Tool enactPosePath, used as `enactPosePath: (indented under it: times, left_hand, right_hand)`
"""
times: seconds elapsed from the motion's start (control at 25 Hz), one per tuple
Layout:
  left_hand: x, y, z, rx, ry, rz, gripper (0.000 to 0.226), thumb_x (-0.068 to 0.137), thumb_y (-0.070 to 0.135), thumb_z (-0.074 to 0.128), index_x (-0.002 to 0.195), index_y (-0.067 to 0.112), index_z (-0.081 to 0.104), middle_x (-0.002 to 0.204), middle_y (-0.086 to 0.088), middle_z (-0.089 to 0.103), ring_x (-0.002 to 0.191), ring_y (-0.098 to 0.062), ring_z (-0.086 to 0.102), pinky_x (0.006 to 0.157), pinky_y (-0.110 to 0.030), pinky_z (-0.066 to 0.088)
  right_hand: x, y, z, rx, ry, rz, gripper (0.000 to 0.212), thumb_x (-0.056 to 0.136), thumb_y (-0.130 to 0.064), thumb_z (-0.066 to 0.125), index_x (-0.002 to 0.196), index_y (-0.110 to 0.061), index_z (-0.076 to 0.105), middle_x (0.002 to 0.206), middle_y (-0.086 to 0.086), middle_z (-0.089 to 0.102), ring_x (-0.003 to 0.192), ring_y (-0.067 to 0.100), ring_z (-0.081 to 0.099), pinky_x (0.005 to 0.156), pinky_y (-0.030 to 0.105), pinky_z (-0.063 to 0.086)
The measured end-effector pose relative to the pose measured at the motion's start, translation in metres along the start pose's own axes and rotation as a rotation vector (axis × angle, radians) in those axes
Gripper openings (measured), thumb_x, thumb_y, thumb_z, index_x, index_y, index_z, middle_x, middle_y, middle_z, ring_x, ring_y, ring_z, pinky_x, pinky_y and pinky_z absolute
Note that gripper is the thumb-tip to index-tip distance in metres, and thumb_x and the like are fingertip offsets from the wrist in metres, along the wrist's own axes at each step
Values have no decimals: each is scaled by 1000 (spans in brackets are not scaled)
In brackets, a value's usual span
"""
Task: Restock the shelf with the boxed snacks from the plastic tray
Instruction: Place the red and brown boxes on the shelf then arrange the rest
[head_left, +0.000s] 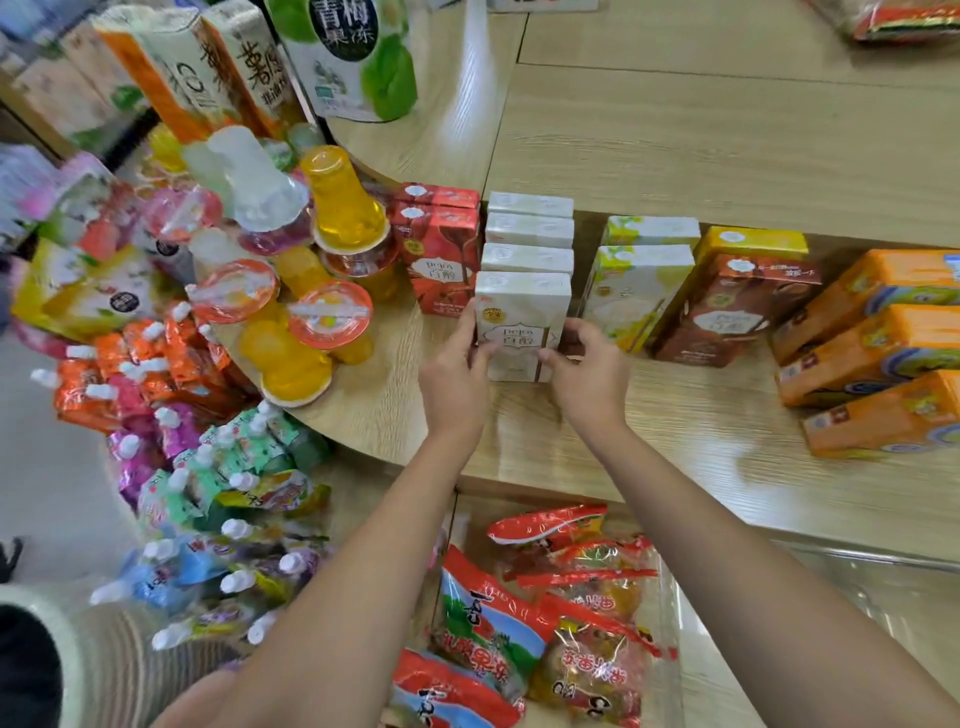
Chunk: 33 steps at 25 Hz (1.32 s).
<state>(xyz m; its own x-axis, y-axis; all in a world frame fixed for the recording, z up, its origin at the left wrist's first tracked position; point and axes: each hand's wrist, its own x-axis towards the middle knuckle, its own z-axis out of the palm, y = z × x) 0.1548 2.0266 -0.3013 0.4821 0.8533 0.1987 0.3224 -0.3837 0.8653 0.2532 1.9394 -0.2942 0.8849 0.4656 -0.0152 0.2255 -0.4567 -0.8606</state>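
Observation:
A white snack box (521, 317) stands upright on the wooden shelf (701, 431), at the front of a row of matching white boxes (529, 228). My left hand (457, 374) grips its left side and my right hand (587, 374) holds its right lower edge. To the left stand red boxes (439, 254); on the right are yellow-green boxes (636, 291) and a brown box (727, 306). The plastic tray is not in view.
Orange boxes (878, 353) lie at the shelf's right end. Jelly cups (322, 296) and spouted pouches (171, 415) crowd the rounded left end. Bagged jelly snacks (540, 623) fill the lower shelf below my arms. Tall packs (228, 67) stand on the upper shelf.

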Motion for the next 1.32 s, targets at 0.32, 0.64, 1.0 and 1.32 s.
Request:
enactPosePath:
  times: [0.32, 0.64, 1.0, 1.32]
  left_hand:
    - [5, 5, 8, -11, -1, 2, 52, 86, 8, 64, 135, 17, 51, 105, -5, 72, 90, -18, 67, 83, -31, 54]
    - [4, 1, 3, -17, -20, -46, 37, 89, 10, 59, 125, 17, 59, 114, 0, 69, 103, -11, 63, 93, -31, 52]
    - [6, 11, -3, 5, -24, -86, 31, 89, 8, 59, 119, 14, 60, 109, -1, 69, 97, -12, 63, 85, -21, 48]
    - [-25, 24, -22, -86, 1, -190, 28, 86, 14, 65, 113, 16, 58, 101, 7, 62, 90, -6, 61, 79, -18, 50]
  right_hand:
    - [2, -5, -4, -22, 45, -22, 29, 79, -12, 70, 107, -11, 65, 97, -2, 69, 87, 11, 61, 66, 5, 36]
    - [2, -7, -9, 24, -10, 18, 22, 77, -12, 72, 98, -12, 63, 86, -3, 65, 78, 9, 60, 61, 1, 40]
    - [-2, -7, -11, -14, -49, 47, 32, 79, -16, 72, 108, -8, 62, 99, 4, 66, 90, 17, 61, 79, 25, 48]
    - [-24, 3, -49, 18, -77, 99, 30, 79, -26, 69, 107, -15, 64, 97, -4, 65, 90, 13, 61, 79, 27, 51]
